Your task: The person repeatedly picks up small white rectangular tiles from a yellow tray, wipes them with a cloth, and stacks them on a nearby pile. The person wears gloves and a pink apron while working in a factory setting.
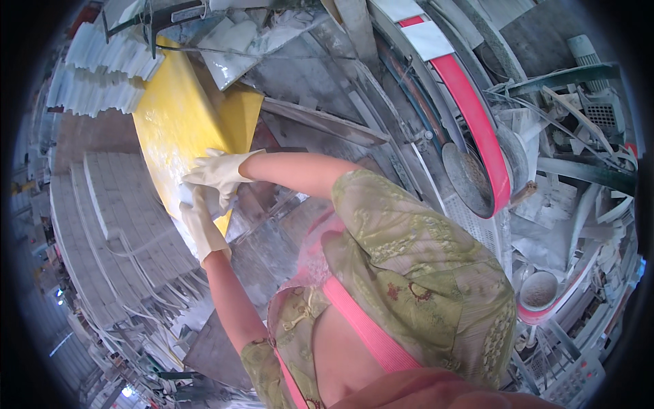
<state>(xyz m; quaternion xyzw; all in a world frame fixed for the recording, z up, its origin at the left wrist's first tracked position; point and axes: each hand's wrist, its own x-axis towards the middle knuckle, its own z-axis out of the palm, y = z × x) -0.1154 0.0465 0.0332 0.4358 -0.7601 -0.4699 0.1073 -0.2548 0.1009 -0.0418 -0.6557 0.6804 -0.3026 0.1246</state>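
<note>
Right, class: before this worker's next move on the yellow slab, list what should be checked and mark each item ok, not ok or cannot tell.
1. Both hands gloved: ok; left hand and right hand wear pale gloves.
2. Both hands on the yellow slab: ok; they meet at its lower edge.
3. Small pale piece between the hands, firm grip: cannot tell.
4. Slab surface free of residue: not ok; whitish smears show.
5. White stacked strips apart from the hands: ok; they lie to the left.
6. Forearms covered: not ok; bare.
</note>
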